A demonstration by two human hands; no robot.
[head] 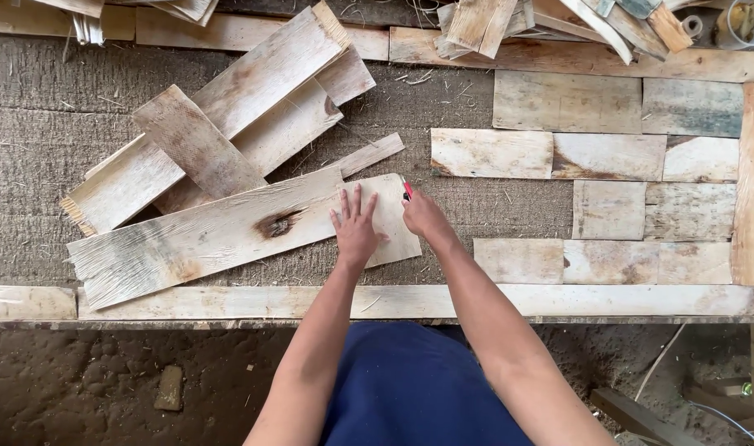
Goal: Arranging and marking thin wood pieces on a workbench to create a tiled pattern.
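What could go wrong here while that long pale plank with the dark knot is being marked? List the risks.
1. The long pale wooden plank with the dark knot lies partly on the loose stack of weathered boards, so it may rock under the flat left hand.
2. Its frayed left end looks splintery; sliding a palm along it could mean splinters.
3. The right hand holds the red marker close to the left fingertips; a slip could spoil the line.
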